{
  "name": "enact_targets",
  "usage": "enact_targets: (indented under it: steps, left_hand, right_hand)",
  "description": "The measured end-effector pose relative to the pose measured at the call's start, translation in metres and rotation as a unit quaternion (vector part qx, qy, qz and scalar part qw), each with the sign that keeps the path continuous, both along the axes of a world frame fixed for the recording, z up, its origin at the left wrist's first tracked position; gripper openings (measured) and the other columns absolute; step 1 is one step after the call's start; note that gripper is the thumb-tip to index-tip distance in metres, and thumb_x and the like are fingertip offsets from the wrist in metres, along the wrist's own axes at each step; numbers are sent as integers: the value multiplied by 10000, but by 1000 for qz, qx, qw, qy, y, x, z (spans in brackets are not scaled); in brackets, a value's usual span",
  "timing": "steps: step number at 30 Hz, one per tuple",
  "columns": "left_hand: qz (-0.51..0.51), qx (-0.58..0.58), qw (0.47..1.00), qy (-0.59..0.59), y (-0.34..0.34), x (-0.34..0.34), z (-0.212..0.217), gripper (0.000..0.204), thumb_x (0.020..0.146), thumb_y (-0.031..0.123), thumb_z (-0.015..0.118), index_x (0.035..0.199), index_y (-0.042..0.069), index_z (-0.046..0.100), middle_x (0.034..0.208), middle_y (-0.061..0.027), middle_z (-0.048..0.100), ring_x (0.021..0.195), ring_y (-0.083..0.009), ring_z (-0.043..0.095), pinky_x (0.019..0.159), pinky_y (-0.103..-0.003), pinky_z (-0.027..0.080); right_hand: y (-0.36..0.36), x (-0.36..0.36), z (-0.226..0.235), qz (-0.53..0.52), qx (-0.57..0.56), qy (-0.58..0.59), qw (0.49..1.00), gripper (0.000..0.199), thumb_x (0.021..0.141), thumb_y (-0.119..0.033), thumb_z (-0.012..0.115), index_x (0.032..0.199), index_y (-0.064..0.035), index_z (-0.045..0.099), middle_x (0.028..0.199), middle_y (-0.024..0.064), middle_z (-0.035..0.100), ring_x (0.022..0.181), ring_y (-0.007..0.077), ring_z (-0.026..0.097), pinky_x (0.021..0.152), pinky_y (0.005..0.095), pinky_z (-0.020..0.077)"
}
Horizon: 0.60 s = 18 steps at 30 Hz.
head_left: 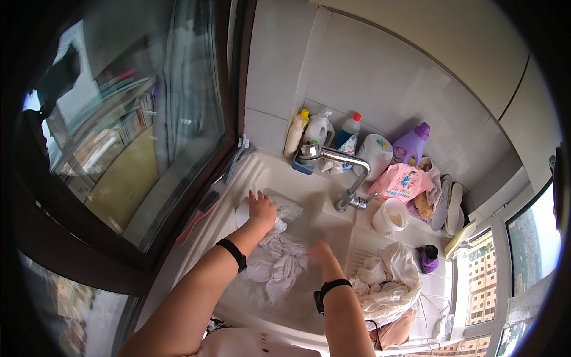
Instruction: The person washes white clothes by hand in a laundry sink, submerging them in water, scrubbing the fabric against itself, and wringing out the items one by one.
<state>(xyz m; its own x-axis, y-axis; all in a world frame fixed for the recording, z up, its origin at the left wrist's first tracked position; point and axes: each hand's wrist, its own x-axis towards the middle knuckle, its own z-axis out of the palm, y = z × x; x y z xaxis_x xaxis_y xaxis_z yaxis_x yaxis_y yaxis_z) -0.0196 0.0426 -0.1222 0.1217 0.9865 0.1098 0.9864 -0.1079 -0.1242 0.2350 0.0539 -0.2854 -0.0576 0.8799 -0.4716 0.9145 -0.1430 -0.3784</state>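
Note:
A wet white garment (275, 262) lies bunched in the white laundry sink (333, 223). My left hand (261, 208) presses down on its far end against the ribbed washboard slope, fingers spread. My right hand (322, 252) rests on the near right part of the same cloth, in the basin. Both wrists carry black bands. A chrome tap (348, 172) arches over the basin just beyond my hands.
Several detergent bottles (321, 131) and a purple jug (410, 144) line the tiled back ledge, beside a pink pouch (399, 183) and a white cup (389, 215). More pale laundry (386, 282) is heaped on the right drainboard. A red brush (199, 214) lies on the left rim by the window.

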Motion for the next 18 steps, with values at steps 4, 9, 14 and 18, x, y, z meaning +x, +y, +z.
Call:
enact_targets:
  steps: [4,9,14,18]
  left_hand:
    - [-161,-248,924,-242,1,21,-80,450,780,178,567,1225,199,502,1348,-166,341,1233,-313,358,1004,-523,262]
    - [-79,-307,922,-224,-19,24,-131,621,757,288,628,1321,297,370,1451,-154,106,1333,-302,150,1042,-512,173]
    - [-30,-281,954,-96,-15,11,-145,777,703,483,653,1356,393,240,1475,-117,-38,1359,-279,-11,1046,-533,21]
    - [-4,-318,947,-43,-19,-2,-166,768,760,507,570,1392,340,165,1481,-83,-20,1358,-278,-28,1044,-538,-18]
  right_hand:
    - [-24,-58,-10,13,16,-28,999,998,652,-541,648,1378,-42,180,1337,209,346,1236,402,313,975,437,333]
    - [-47,-90,29,94,-63,-123,986,1129,626,-597,657,1405,-74,29,1403,236,174,1295,430,136,1028,478,227]
    - [-50,-47,-26,91,-35,-114,989,1073,622,-575,669,1402,-77,127,1417,222,183,1315,399,126,1054,460,203]
    - [-44,-70,-17,149,-74,-207,964,947,677,-513,659,1378,-49,222,1424,183,203,1325,370,125,1068,435,180]
